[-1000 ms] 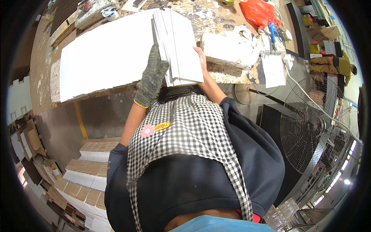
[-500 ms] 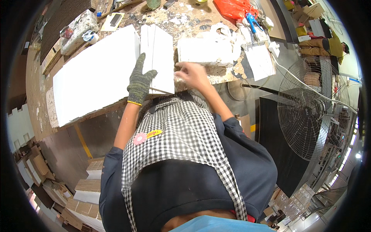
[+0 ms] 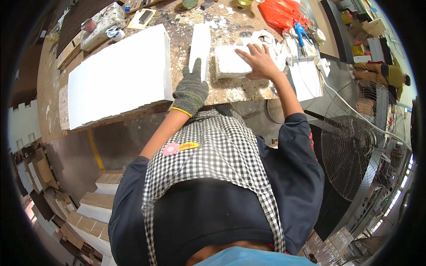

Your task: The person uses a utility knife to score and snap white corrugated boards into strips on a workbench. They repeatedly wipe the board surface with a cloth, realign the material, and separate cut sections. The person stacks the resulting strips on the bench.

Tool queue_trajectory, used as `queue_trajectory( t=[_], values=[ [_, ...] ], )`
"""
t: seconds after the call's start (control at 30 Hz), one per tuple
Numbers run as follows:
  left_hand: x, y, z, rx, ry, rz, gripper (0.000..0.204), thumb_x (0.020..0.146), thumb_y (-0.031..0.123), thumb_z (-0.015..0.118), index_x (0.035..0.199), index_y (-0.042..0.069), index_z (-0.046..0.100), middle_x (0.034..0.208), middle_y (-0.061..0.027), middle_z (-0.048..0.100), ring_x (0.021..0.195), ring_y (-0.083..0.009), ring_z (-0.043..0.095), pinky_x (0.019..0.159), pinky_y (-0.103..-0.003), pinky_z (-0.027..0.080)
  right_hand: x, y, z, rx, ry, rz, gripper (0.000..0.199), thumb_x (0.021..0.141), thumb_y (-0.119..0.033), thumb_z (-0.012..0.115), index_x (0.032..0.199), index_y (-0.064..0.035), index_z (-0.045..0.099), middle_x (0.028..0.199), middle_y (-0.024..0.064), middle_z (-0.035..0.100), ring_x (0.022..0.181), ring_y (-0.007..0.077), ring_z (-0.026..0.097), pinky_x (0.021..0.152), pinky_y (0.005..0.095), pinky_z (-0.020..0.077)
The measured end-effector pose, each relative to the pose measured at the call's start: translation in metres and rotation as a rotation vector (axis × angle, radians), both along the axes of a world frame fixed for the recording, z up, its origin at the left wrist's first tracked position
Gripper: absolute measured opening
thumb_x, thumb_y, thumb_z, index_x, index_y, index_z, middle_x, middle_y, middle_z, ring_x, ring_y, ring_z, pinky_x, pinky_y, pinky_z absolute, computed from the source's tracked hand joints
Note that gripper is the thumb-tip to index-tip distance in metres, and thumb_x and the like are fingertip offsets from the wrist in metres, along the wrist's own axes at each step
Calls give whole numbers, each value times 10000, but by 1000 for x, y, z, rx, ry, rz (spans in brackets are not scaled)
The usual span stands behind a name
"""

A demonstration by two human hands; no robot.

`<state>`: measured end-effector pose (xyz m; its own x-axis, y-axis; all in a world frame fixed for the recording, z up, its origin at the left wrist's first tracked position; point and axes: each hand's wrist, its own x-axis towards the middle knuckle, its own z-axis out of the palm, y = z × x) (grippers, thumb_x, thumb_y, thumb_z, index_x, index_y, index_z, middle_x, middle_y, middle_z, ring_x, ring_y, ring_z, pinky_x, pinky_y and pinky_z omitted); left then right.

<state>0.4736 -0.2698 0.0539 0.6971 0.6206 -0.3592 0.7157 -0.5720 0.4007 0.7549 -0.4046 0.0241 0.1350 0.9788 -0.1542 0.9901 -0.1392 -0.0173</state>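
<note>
My left hand (image 3: 191, 92) wears a dark green knitted glove with a yellow cuff. It grips the near end of a narrow white panel (image 3: 200, 42), with a finger stretched along the face. My right hand (image 3: 261, 63) is bare, fingers spread over the top of a white block (image 3: 230, 62) on the right; whether it presses on the block I cannot tell. Left of my gloved hand lies a large stack of white sheets (image 3: 120, 75), its edges stepped toward the front.
The paint-spattered workbench (image 3: 177, 22) carries a red plastic bag (image 3: 282, 15), a blue-handled glue gun (image 3: 301, 35) and a white plastered block (image 3: 104, 29). A large fan (image 3: 355, 142) stands on the right, its white cable running to the bench. Another person (image 3: 390, 75) is far right.
The white panel now shows a narrower face, and my left hand has shifted right with it. My right hand has moved from beside the panel up and right, spreading over the white block.
</note>
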Motion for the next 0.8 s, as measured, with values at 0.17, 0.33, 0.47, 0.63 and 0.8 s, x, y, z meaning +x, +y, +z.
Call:
queue_trajectory(
  t=[0.17,0.33,0.47,0.63,0.8],
  values=[
    [20,11,12,-57,124,9,896,952,280,590,1691,221,87,1641,-405,189,1101,-478,705,841,-497,613,15,10,2,-50,8,26,1275,561,-349,1001,1621,-404,295,1566,172,446,1498,384,376,1181,723,289],
    [59,-14,0,-100,-40,31,838,976,442,618,1657,130,243,1570,-500,197,1382,-574,470,1101,-534,475,9,1,7,-75,11,-42,1251,584,-273,985,1619,-398,293,1610,151,401,1520,355,351,1171,737,299],
    [63,-25,1,116,-4,-148,867,970,534,614,1643,112,269,1608,-471,111,1436,-575,396,1113,-552,456,-17,-14,29,-8,117,-226,875,789,-112,818,1561,-268,436,1544,196,474,1477,363,414,1168,670,345],
    [21,-24,4,12,-242,-279,928,938,587,652,1633,94,284,1655,-406,66,1455,-571,369,1131,-558,442,-91,-21,42,347,732,-384,508,1026,-140,607,1522,-127,500,1502,223,522,1371,415,517,1141,462,437],
    [-13,-18,-37,37,-361,-496,879,941,406,722,1646,124,279,1697,-318,54,1576,-464,167,1268,-501,272,-162,-27,15,314,877,-422,612,1117,-283,450,1638,-32,251,1694,254,229,1563,390,266,1265,440,255]
  ],
)
